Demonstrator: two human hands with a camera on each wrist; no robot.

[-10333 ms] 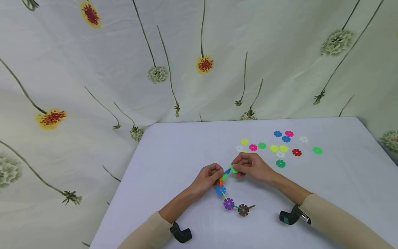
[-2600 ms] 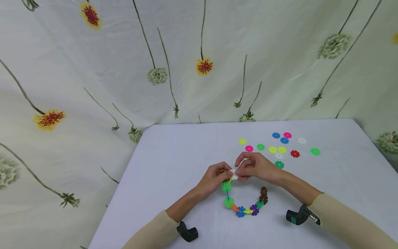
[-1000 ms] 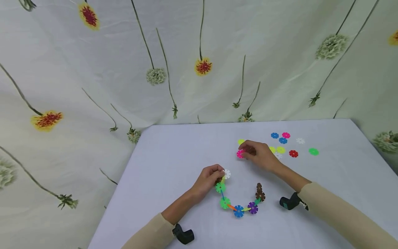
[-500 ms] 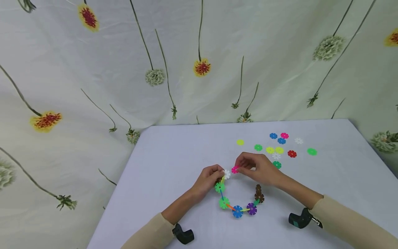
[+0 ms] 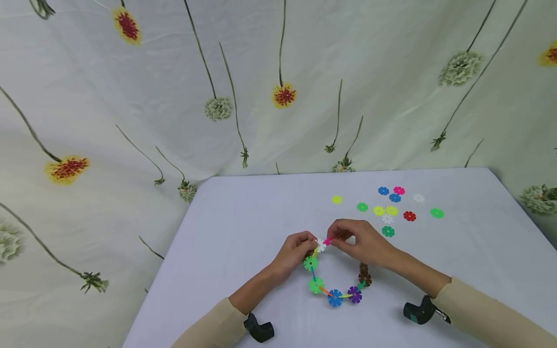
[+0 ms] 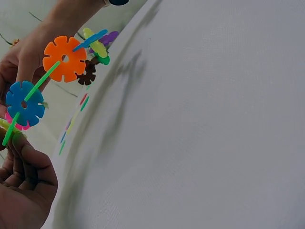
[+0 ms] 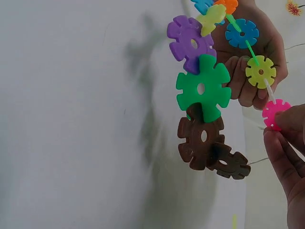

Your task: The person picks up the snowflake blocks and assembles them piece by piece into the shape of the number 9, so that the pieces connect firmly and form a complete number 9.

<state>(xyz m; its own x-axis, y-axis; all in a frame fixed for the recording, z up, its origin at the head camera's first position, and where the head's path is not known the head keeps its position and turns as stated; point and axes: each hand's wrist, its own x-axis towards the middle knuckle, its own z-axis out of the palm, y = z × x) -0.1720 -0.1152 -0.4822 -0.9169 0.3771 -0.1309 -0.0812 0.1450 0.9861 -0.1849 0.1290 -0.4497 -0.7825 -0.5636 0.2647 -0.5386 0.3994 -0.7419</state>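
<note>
A curved chain of slotted, flower-shaped plastic discs hangs from my left hand (image 5: 292,254), which pinches it near the white disc (image 5: 321,246) at its upper end. My right hand (image 5: 365,243) pinches a pink disc (image 5: 328,241) between thumb and fingers. In the right wrist view the pink disc meets the white one, seen edge-on beside a yellow disc (image 7: 261,72); whether their slots are fully engaged I cannot tell. Down the chain come green (image 5: 316,285), blue (image 5: 335,298) and purple (image 5: 354,295) discs, with brown discs (image 5: 365,279) at the other end.
Loose discs lie farther back on the white table (image 5: 243,208): a red one (image 5: 409,216), a pink one (image 5: 399,190), and several blue, yellow, white and green ones. A patterned cloth (image 5: 243,96) hangs behind. Black wrist devices (image 5: 258,329) sit at both sleeves.
My right hand let go of the white disc at the chain's end, picked a pink disc off the table and brought it to the white one. The chain has grown since the earliest frame.
</note>
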